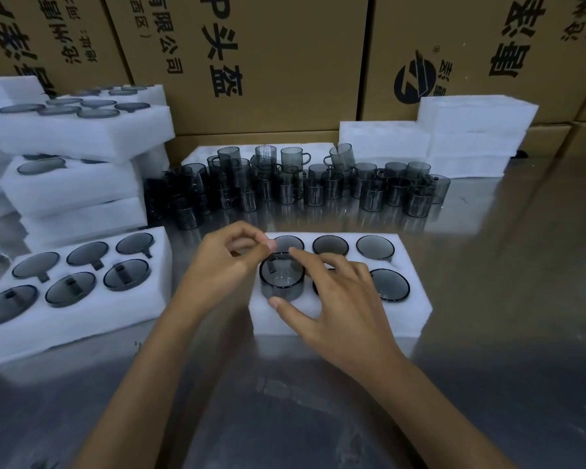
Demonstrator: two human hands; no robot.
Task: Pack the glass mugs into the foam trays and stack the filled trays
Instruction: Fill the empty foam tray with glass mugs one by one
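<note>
A white foam tray [413,309] lies in front of me on the steel table, with dark smoked-glass mugs sunk in its holes. One glass mug [281,282] stands partly out of the front-left hole. My right hand [345,309] spans this mug, the thumb at its near side and the index finger at its far rim. My left hand [217,265] hovers at the mug's far-left rim with curled fingers, thumb and fingertips together, and nothing visible between them.
A filled tray [82,319] lies at the left, with a stack of filled trays [75,137] behind it. Several loose mugs [301,187] crowd the table's middle. Empty foam trays [471,130] are piled at the back right. Cardboard cartons [285,62] wall the rear.
</note>
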